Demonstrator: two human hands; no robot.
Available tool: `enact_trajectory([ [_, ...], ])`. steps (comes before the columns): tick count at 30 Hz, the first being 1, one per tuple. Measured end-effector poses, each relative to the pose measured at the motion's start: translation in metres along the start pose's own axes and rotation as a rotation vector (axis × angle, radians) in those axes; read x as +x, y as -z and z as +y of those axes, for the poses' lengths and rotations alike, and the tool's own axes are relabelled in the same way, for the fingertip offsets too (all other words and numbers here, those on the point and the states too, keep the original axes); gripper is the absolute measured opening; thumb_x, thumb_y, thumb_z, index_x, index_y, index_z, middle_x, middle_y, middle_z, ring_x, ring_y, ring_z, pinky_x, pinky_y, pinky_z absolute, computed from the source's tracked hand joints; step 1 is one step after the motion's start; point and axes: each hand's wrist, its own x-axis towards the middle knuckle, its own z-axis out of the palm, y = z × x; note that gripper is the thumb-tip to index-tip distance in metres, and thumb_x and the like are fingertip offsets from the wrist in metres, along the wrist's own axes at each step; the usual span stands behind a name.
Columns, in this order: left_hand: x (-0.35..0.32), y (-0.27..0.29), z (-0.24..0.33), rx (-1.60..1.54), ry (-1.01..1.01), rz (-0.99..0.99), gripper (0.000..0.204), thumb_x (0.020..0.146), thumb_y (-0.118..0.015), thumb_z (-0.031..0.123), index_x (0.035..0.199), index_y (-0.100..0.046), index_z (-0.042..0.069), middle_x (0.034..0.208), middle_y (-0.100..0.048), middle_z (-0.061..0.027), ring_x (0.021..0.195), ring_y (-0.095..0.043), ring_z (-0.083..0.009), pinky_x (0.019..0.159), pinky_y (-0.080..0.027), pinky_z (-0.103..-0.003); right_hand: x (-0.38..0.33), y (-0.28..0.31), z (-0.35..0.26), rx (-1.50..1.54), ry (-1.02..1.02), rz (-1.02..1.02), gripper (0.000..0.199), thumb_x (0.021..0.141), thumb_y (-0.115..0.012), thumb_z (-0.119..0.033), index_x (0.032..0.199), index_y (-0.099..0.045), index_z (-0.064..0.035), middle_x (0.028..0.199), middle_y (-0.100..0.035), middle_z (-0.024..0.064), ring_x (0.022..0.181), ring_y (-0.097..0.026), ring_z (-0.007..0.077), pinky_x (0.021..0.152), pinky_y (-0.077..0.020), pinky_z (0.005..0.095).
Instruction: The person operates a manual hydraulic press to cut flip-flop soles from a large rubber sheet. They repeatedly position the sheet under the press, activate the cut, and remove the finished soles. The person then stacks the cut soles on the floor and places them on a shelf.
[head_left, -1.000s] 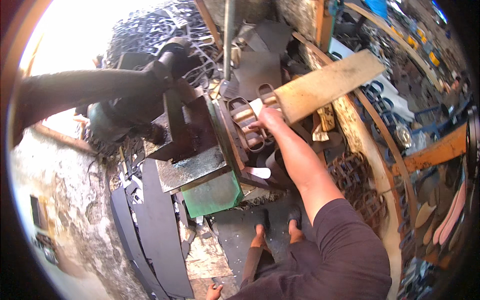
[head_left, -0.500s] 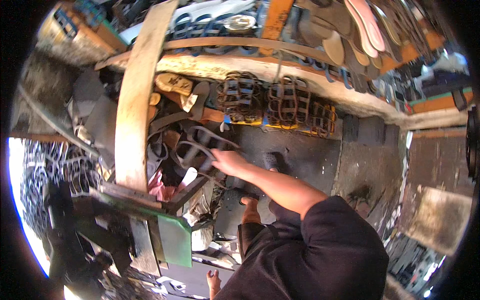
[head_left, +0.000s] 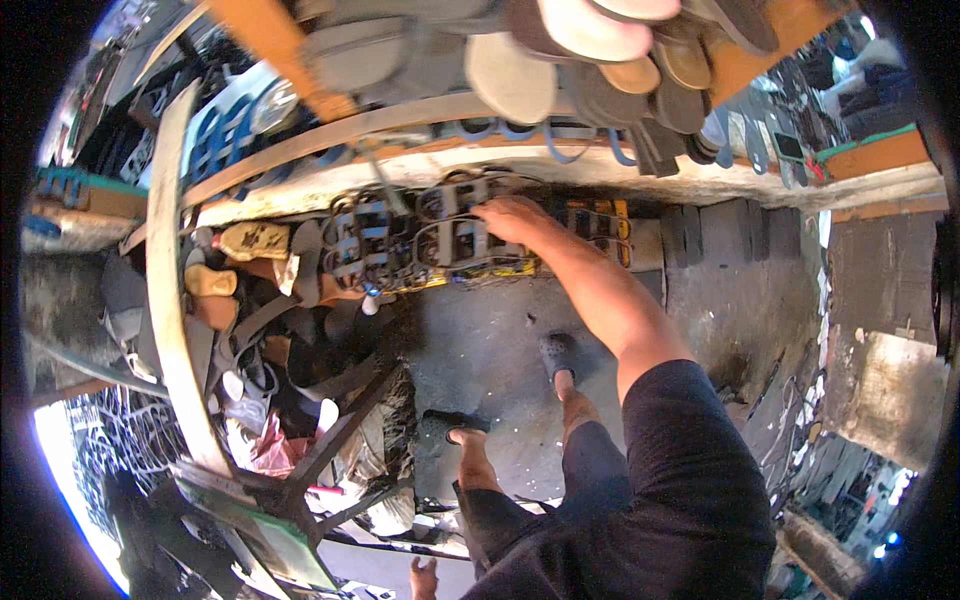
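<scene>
My right hand (head_left: 512, 217) reaches out to a row of dark strapped sandals along the low wall. Its fingers are closed on a strapped sandal (head_left: 446, 243) with grey looped bands, held over the middle of the row; the fingertips are partly hidden. Left of it stands another bundle of strapped sandals (head_left: 360, 240), and to the right more brown-strapped ones (head_left: 605, 232) lie on something yellow. My left hand (head_left: 423, 578) hangs low at the bottom edge, fingers loosely curled and apart, with nothing visible in it.
Shoe soles and insoles (head_left: 510, 80) crowd a shelf above. A wooden post (head_left: 170, 290) rises at left beside a heap with a yellow shoe last (head_left: 255, 240) and scraps. A green-edged board (head_left: 290, 548) juts out lower left. My feet in dark clogs (head_left: 560, 352) stand on the dark floor.
My right hand has moved from the heap at left, forward and right to the sandal row, carrying the strapped sandal. The view has shifted right; my left hand stays low.
</scene>
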Motion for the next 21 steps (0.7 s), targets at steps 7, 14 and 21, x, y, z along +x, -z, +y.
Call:
enact_trajectory([
  [7,-0.031,-0.106,0.013,0.019,-0.034,0.061,0.055,0.088,-0.074,0.018,0.139,-0.056,0.006,0.077,-0.063,-0.0032,0.065,-0.056,-0.0136,0.065,-0.052,-0.036,-0.057,-0.027,0.011,0.328,0.293,0.691,0.035,0.097,-0.067,-0.016,0.131,-0.064,-0.0093,0.108,-0.069,0.0154,0.108,-0.066,0.0343,0.091,-0.0574,0.0433],
  [14,0.013,-0.089,0.026,0.773,-0.778,-0.07,0.054,0.086,-0.062,-0.006,0.138,-0.062,0.008,0.102,-0.075,-0.0106,0.087,-0.068,-0.0209,0.112,-0.046,-0.042,-0.121,-0.142,0.241,-0.153,-0.453,0.399,0.029,0.094,-0.061,-0.008,0.123,-0.063,-0.0086,0.113,-0.066,0.0169,0.107,-0.064,0.036,0.09,-0.0544,0.0518],
  [21,0.045,-0.109,0.026,0.558,-0.365,0.063,0.044,0.097,-0.06,0.005,0.14,-0.059,0.01,0.114,-0.075,-0.0107,0.101,-0.07,-0.0203,0.11,-0.047,-0.037,-0.103,-0.18,0.303,-0.305,-0.42,0.328,0.04,0.1,-0.05,-0.019,0.14,-0.057,-0.0142,0.114,-0.067,0.0156,0.109,-0.065,0.036,0.087,-0.0565,0.0504],
])
